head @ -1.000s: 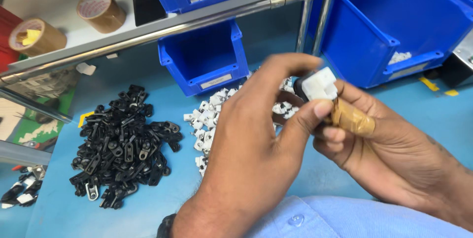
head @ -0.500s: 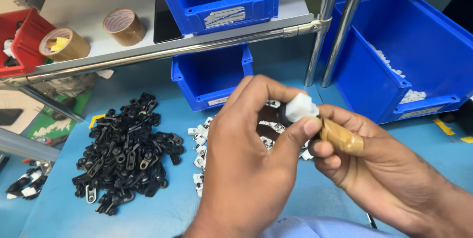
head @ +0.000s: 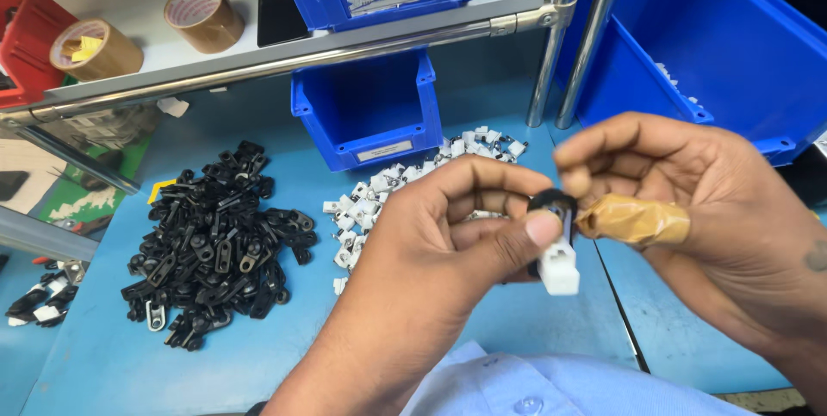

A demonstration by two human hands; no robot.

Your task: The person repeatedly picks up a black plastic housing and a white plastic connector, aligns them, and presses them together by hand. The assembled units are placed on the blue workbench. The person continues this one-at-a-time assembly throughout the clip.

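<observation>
Both hands pinch 1 white clip: left hand, right hand. On the blue bench, black clips lie at 9 o'clock, bins at 12.

Two tape rolls – three blue bins – two hands.

A pile of clips lies on the table left of a heap of small connectors; a bin sits behind them, under the shelf bearing 2 tape rolls.
</observation>
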